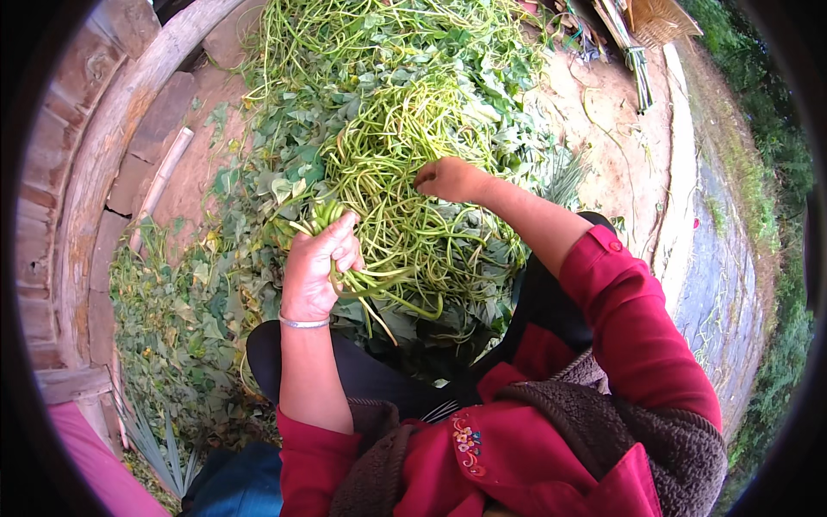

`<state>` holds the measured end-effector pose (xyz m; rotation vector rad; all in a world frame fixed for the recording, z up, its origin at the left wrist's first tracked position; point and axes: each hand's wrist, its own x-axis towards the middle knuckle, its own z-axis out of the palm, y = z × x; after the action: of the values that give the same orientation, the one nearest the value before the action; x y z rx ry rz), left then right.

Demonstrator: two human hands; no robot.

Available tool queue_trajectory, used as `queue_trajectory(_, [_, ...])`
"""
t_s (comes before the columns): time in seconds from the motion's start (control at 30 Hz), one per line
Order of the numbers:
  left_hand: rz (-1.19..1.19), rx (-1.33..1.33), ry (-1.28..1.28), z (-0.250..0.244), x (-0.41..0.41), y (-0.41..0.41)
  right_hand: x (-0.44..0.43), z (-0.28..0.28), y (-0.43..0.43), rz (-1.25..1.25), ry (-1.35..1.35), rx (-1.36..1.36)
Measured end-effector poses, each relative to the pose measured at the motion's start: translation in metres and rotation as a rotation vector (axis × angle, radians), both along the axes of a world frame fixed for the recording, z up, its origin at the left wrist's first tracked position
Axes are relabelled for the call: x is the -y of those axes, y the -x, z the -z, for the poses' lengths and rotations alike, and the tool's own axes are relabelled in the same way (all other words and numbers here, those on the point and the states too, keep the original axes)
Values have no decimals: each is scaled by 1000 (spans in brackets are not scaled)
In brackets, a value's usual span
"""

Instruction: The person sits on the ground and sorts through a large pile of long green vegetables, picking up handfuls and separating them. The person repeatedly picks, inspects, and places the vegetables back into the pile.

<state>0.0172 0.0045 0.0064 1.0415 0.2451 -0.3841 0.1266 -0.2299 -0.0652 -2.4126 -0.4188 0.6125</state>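
My left hand (316, 268) is wrapped around a bunch of green leaf stalks (375, 283), with the cut ends poking out above the thumb and the longer ends hanging below. Just right of it lies a loose heap of stripped green stalks (413, 129) on broad, leafy vines. My right hand (447, 179) hovers over or rests on this heap, fingers curled downward. Its fingertips are partly hidden, so I cannot tell whether a stalk is between them. Wilting green leaves (303, 155) surround the heap, and some lie in front of my crossed legs.
More vines (400, 26) are piled at the far side. A wooden beam (106, 168) and a pale pole (161, 181) run along the left. A tied bundle of stalks (636, 74) and a woven basket (659, 22) are at upper right. Pink cloth (97, 459) shows at lower left.
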Motion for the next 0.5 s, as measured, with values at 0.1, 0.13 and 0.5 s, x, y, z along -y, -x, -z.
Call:
queue_trajectory(0.1, [0, 1, -41, 0, 1, 0, -8, 9, 3, -59, 25, 24])
queue_trajectory(0.13, [-8, -10, -41, -1, 1, 0, -10, 10, 2, -48, 12, 26])
queue_trajectory(0.5, [-47, -39, -20, 3, -2, -2, -17, -13, 8, -23, -214, 298])
